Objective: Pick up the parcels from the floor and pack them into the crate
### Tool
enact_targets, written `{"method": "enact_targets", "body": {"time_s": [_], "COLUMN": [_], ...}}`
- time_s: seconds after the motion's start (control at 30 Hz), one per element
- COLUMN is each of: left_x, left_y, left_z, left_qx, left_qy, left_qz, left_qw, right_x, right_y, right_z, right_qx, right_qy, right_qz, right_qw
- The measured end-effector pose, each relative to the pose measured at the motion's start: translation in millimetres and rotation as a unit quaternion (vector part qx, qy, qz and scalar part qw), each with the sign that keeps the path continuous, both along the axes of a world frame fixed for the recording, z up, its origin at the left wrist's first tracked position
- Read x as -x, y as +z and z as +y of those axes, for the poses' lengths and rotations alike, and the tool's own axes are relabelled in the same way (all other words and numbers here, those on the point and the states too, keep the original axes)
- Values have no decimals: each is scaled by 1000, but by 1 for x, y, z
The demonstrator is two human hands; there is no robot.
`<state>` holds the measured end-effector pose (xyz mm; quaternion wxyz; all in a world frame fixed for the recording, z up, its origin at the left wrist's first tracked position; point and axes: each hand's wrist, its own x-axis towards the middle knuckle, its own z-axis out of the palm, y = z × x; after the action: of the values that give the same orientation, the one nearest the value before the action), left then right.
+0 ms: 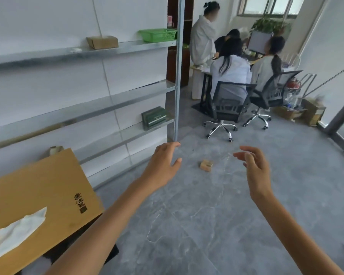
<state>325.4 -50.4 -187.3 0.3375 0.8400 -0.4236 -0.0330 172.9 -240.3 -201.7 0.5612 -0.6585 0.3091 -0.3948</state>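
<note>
A small brown cardboard parcel [206,165] lies on the grey floor ahead of me, between my two outstretched hands and farther away. My left hand [163,165] is held out with relaxed fingers and holds nothing. My right hand [253,167] is also held out, fingers loosely spread, with nothing in it. Neither hand touches the parcel. At the lower left a large flat brown cardboard box [38,205] with black printed characters carries a crumpled white paper [18,233]. No crate is plainly in view.
A metal shelf rack [107,108] runs along the left wall, carrying a brown box [102,42], a green basket [158,35] and a green box [154,117]. Several people sit and stand at a desk with two office chairs [226,108] at the back. Boxes [314,112] stand at the far right.
</note>
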Motion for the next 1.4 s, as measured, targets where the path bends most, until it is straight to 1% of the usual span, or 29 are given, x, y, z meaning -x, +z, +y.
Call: {"method": "enact_targets", "body": {"time_s": [0.1, 0.27, 0.47, 0.67, 0.8, 0.97, 1.1, 1.2, 1.4], "left_x": [-10, -29, -71, -144, -208, -283, -342, -369, -401], "left_y": [-2, 0, 3, -7, -15, -24, -38, -42, -60], "left_z": [-48, -93, -116, -132, -159, -185, -213, -244, -328], "left_qx": [0, 21, 54, 40, 43, 40, 20, 10, 7], "left_qy": [-5, 11, 19, 21, 1, -23, -41, -43, -78], "left_qz": [3, 7, 8, 1, 6, 36, 58, 86, 99], "left_qw": [1000, 1000, 998, 999, 999, 998, 997, 995, 992], "right_x": [-8, -19, -46, -77, -119, -195, -250, -275, -313], "right_y": [2, -1, -1, -12, -25, -35, -44, -51, -68], "right_z": [-39, -75, -91, -126, -154, -176, -191, -207, -268], "right_qx": [0, -11, 6, 19, 19, -20, -44, -69, -83], "right_qy": [3, -9, 1, -30, -49, -80, -99, -116, -149], "right_qz": [14, 20, 23, 42, 54, 67, 73, 69, 88], "right_qw": [1000, 1000, 1000, 999, 997, 994, 991, 988, 981]}}
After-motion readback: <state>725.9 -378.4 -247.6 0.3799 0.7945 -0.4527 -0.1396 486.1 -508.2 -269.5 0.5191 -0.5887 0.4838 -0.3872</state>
